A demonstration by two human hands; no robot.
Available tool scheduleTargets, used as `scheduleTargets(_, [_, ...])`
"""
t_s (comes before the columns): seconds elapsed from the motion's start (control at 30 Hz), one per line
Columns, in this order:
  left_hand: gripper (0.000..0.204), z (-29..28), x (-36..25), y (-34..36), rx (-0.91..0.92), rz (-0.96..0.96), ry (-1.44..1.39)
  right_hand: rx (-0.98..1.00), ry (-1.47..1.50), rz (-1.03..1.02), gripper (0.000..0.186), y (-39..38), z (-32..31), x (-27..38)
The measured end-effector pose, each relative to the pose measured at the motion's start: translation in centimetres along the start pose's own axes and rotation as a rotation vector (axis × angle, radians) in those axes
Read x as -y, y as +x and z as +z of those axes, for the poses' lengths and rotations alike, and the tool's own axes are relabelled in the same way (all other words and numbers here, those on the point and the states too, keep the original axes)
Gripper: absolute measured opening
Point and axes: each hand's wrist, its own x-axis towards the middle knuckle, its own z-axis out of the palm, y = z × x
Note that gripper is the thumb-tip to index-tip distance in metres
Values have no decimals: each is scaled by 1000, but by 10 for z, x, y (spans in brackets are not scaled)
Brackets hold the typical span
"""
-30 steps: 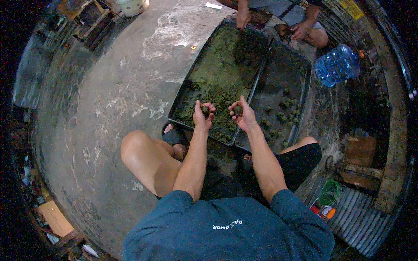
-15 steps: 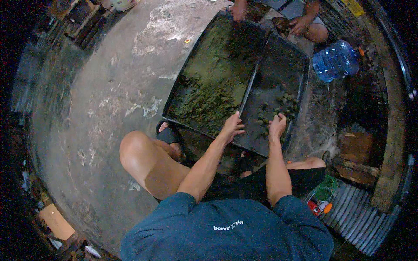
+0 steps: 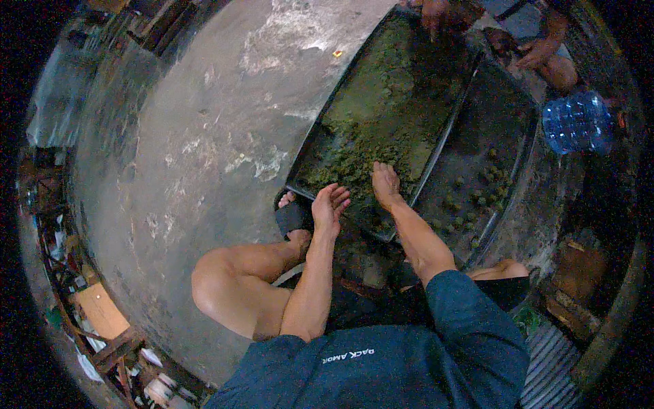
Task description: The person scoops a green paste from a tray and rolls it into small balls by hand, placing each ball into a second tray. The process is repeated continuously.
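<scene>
Before me stands a black tray (image 3: 304,193) holding moist, crumbly green material (image 3: 361,146), loose at the near end and smoother farther away. My right hand (image 3: 385,183) reaches down into the loose part, its fingers drawn together against the material; the fingertips are partly hidden. Over the tray's near left corner, my left hand (image 3: 330,206) is open with fingers apart and palm turned inward, holding nothing visible. To the right is a second dark tray (image 3: 446,157) with several small round green balls (image 3: 481,200) on its near and right side.
Across the trays, a co-worker's hand (image 3: 439,13) is over the far end of the green material, and their other hand (image 3: 538,51) is to its right. A blue water jug (image 3: 578,123) lies at right. Stained concrete floor (image 3: 197,150) spreads left; corrugated sheet (image 3: 555,368) lies lower right.
My right hand has left the balls in the right tray and moved left into the green material. My left hand has shifted left from the trays' divider. The view has turned, shifting the trays rightward.
</scene>
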Motion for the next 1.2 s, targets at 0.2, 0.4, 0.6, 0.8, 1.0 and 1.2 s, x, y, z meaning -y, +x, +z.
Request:
scheduleTargets(0.2, [29,8,-7,16,64,-52,-28,390,-39,15,27,25,-2,-16])
scheduleTargets(0.4, [29,17,-24,23,83,3,-36,522,-196,-275,40,-28,-23,-13])
scheduleTargets(0.6, [29,-9,-8,22,39,-31,-89,782,-51,-317,36,-92,2,-27])
scheduleTargets(0.8, [30,-11,-3,12,46,-64,14,683,-147,-332,31,-105,9,-20])
scheduleTargets(1.0, [38,-1,20,41,67,-203,548,367,277,-66,30,-56,-41,-47])
scheduleTargets(1.2, [62,45,23,8,150,-149,717,212,96,-311,35,-72,-135,44])
